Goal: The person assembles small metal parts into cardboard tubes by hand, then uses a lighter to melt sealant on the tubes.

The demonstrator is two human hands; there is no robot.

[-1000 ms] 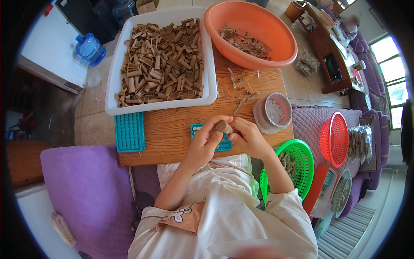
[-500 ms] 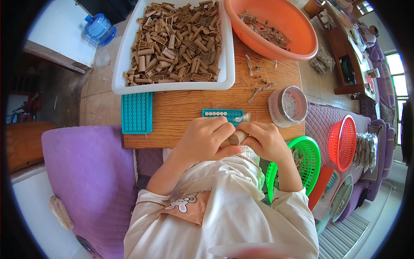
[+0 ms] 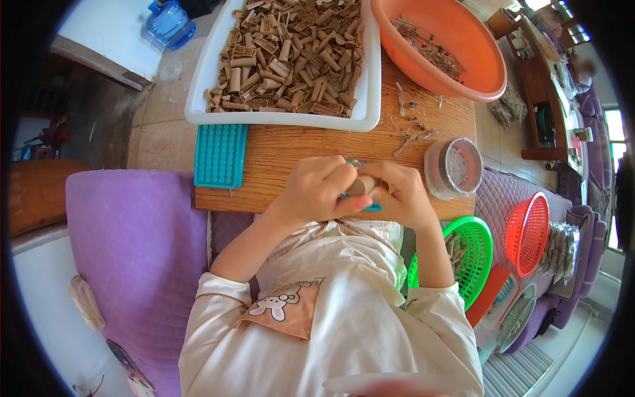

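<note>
A small tan tube-shaped casing [image 3: 358,188] is pinched between my two hands, above the front edge of the table. My left hand [image 3: 317,187] has thumb and fingers closed on its left side. From the other side, my right hand [image 3: 399,190] grips it with thumb and forefinger. Beneath the hands lies a teal pitted tray [image 3: 374,207], mostly covered by my fingers. What sits inside the casing cannot be made out.
Behind my hands stands a white tub [image 3: 284,120] heaped with tan casings [image 3: 291,59]. An orange basin [image 3: 486,69], a teal tray stack [image 3: 219,155] and a clear round container [image 3: 456,169] share the wooden table [image 3: 278,152]. A green basket [image 3: 479,258] stands at my right.
Both hands, still on the casing, now cover most of the teal tray, whose white pieces showed before. The whole view has shifted slightly.
</note>
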